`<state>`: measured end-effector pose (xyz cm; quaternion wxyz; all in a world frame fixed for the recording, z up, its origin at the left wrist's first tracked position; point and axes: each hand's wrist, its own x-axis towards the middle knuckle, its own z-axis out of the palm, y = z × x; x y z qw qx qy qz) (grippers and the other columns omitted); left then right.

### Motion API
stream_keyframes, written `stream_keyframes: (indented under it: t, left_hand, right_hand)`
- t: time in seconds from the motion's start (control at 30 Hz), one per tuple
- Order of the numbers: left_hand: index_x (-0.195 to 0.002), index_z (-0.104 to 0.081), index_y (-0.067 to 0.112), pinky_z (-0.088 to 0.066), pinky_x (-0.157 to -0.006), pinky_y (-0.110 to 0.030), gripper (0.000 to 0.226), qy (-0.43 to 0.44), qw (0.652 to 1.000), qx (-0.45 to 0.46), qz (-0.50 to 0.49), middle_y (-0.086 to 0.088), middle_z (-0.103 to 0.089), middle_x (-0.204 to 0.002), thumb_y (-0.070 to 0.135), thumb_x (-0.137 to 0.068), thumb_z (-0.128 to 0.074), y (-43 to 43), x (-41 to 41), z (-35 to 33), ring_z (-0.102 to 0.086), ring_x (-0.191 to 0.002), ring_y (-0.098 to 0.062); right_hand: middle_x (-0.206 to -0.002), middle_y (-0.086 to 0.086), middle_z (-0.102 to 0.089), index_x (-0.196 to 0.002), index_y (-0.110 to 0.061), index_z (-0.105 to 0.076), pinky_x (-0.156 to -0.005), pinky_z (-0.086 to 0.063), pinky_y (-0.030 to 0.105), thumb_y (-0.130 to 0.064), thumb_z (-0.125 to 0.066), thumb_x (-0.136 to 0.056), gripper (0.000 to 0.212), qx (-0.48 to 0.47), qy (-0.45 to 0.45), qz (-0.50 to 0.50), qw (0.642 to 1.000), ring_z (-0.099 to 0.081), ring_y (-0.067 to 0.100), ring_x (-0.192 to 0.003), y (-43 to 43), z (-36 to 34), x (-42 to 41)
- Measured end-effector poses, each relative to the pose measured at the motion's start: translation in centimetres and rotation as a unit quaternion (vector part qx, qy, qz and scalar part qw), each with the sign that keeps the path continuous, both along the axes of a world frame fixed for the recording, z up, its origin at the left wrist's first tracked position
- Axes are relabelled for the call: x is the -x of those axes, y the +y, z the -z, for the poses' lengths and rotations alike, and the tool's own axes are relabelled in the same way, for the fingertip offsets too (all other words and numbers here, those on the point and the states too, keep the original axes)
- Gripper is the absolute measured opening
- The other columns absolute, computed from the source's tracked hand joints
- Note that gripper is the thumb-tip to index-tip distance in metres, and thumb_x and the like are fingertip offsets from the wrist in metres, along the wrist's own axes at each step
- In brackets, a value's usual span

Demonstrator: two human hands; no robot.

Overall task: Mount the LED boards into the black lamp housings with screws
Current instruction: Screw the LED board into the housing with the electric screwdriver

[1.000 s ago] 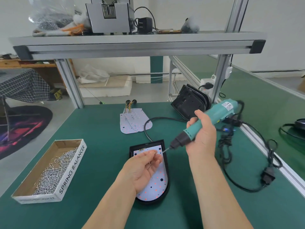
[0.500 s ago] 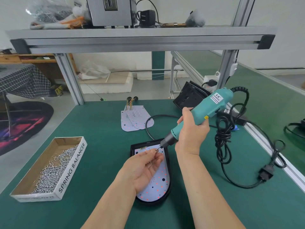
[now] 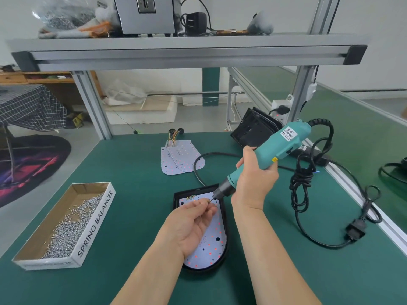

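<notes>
The green worktable mat (image 3: 132, 205) looks matt and finely textured. The black oval plastic lamp housing (image 3: 191, 191) has a smooth rim with a slight gloss, and the white LED board (image 3: 212, 245) inside it is flat and matt. The teal plastic electric screwdriver (image 3: 284, 144) is smooth and satin, with a dark metallic nose and a white printed label. A small glinting metal screw (image 3: 208, 201) sits at its bit. The black coiled power cable (image 3: 301, 188) looks matt and rubbery. The long cardboard box (image 3: 97, 221) is raw brown inside and white outside, and holds shiny silvery metal screws (image 3: 68, 230). The overhead grey aluminium shelf frame (image 3: 189, 55) looks brushed, with a black plastic end cap (image 3: 355, 55).
</notes>
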<state>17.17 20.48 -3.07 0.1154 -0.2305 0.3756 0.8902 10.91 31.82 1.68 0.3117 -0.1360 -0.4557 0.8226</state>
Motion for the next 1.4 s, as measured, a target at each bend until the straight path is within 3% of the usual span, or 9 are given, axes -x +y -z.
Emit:
stream_keyframes:
  t: [0.27,0.43,0.5,0.57,0.6,0.7,0.87,1.0,1.4]
  left_hand:
    - [-0.096,-0.066,-0.006,-0.058,-0.058,-0.019,0.007,0.027,0.999,0.034,-0.03,-0.01,-0.071,-0.068,-0.003,-0.095,-0.059,0.8,-0.3,-0.1,-0.072,-0.061,-0.017]
    - [-0.111,-0.064,0.014,-0.052,-0.066,-0.025,0.017,0.045,0.963,0.266,0.008,-0.002,-0.071,-0.072,0.026,-0.101,-0.057,1.5,-0.6,0.0,-0.065,-0.061,-0.01]
    - [-0.115,-0.065,0.024,-0.043,-0.06,-0.021,0.021,0.063,0.865,0.495,0.047,0.009,-0.067,-0.077,0.032,-0.098,-0.057,1.3,-0.7,-0.3,-0.06,-0.063,-0.005]
    - [-0.122,-0.062,0.035,-0.037,-0.067,-0.025,0.029,0.089,0.677,0.723,0.103,0.011,-0.068,-0.099,0.04,-0.093,-0.059,1.1,-0.6,-0.7,-0.064,-0.088,-0.013]
    - [-0.121,-0.062,0.038,-0.035,-0.069,-0.026,0.031,0.094,0.61,0.777,0.126,0.01,-0.069,-0.106,0.046,-0.091,-0.059,1.0,-0.6,-1.0,-0.063,-0.095,-0.019]
    - [-0.11,-0.061,0.034,-0.034,-0.064,-0.028,0.03,0.109,0.538,0.817,0.173,0.006,-0.06,-0.08,0.055,-0.088,-0.058,1.5,-0.3,-1.4,-0.054,-0.081,-0.024]
    - [-0.095,-0.055,0.027,-0.029,-0.057,-0.027,0.027,0.121,0.51,0.829,0.196,0.005,-0.054,-0.076,0.054,-0.088,-0.058,1.4,0.4,-1.3,-0.05,-0.076,-0.022]
    - [-0.104,-0.058,0.027,-0.029,-0.057,-0.027,0.026,0.125,0.487,0.842,0.198,0.003,-0.066,-0.093,0.049,-0.089,-0.057,1.8,0.5,-1.3,-0.049,-0.078,-0.022]
    - [-0.106,-0.056,0.027,-0.028,-0.057,-0.027,0.024,0.143,0.462,0.854,0.194,0.003,-0.065,-0.092,0.047,-0.093,-0.055,2.2,0.5,-1.2,-0.047,-0.078,-0.021]
  right_hand:
    - [-0.054,-0.003,-0.055,-0.08,-0.019,-0.057,-0.056,-0.045,0.024,-0.019,-0.068,-0.079,0.011,0.02,-0.041,0.018,0.999,-0.049,0.011,-0.052,0.8,0.8,0.0]
    - [-0.055,-0.002,-0.054,-0.079,-0.02,-0.056,-0.059,-0.044,0.029,-0.016,-0.068,-0.08,0.012,0.012,-0.018,0.027,0.999,-0.049,0.014,-0.053,1.9,-0.4,0.4]
    - [-0.055,-0.002,-0.054,-0.08,-0.02,-0.057,-0.059,-0.045,0.028,-0.015,-0.068,-0.08,0.012,0.008,-0.004,0.025,1.0,-0.049,0.015,-0.053,2.4,-0.9,0.7]
    - [-0.057,-0.001,-0.054,-0.08,-0.02,-0.057,-0.056,-0.045,0.025,-0.014,-0.068,-0.08,0.013,-0.003,0.009,0.024,1.0,-0.049,0.014,-0.052,2.5,-1.2,1.0]
    - [-0.058,0.0,-0.055,-0.08,-0.019,-0.057,-0.054,-0.045,0.024,-0.013,-0.069,-0.081,0.014,-0.012,0.015,0.023,1.0,-0.05,0.013,-0.051,2.5,-1.2,1.1]
    - [-0.058,0.002,-0.054,-0.077,-0.017,-0.056,-0.051,-0.043,0.023,-0.013,-0.07,-0.082,0.015,-0.071,0.034,0.018,0.997,-0.049,0.015,-0.05,2.1,-0.7,1.5]
    - [-0.062,0.013,-0.057,-0.076,-0.017,-0.056,-0.055,-0.05,0.042,-0.027,-0.07,-0.079,0.017,-0.214,0.035,0.019,0.976,-0.052,0.037,-0.056,1.4,1.1,1.8]
    - [-0.056,-0.01,-0.052,-0.071,-0.031,-0.052,-0.053,-0.049,0.046,-0.034,-0.069,-0.077,0.019,-0.247,0.049,0.012,0.968,-0.05,0.024,-0.051,1.0,1.7,1.6]
    - [-0.057,-0.014,-0.054,-0.072,-0.036,-0.055,-0.054,-0.052,0.045,-0.033,-0.07,-0.078,0.016,-0.265,0.06,0.008,0.962,-0.052,0.019,-0.052,1.0,2.0,1.8]
